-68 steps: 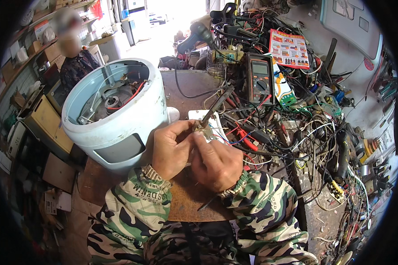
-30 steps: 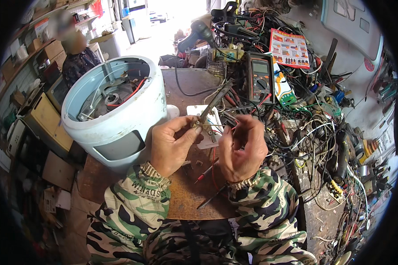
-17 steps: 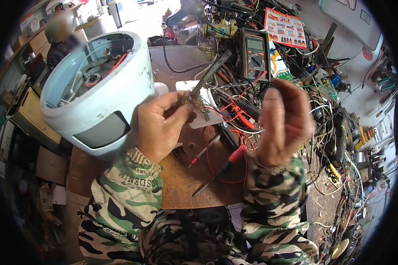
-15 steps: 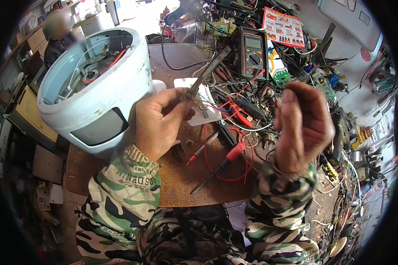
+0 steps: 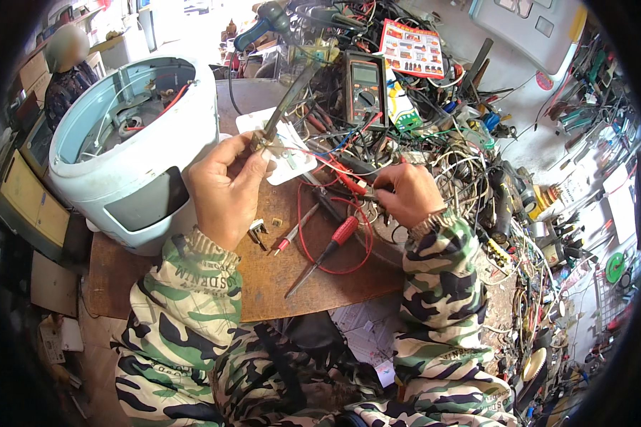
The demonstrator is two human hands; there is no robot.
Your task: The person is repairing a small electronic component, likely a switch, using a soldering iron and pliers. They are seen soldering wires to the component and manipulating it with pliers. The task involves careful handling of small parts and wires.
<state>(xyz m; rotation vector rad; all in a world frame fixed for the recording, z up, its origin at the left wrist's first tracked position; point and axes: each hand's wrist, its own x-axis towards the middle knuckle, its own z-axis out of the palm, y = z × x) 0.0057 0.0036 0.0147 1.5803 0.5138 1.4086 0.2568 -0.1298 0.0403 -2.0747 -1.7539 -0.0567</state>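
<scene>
- Brown wooden desk (image 5: 157,285) spans the lower centre of the frame, with a pale-blue drum housing (image 5: 85,191) at upper left and tangled cables (image 5: 463,167) towards the right.
- Handling the small metal part (image 5: 258,141), left of centre, probably calls for a light, steady pinch, so the dark strip (image 5: 292,96) rising from it doesn't twist and nearby thin wires (image 5: 310,151) stay slack.
- Left hand (image 5: 228,188): thumb and forefinger pinched on that part, beside a white plate (image 5: 292,167).
- Right hand (image 5: 412,196), right of centre: fingers curled near a red-handled tool (image 5: 349,178); whether they grip it, I cannot tell.
</scene>
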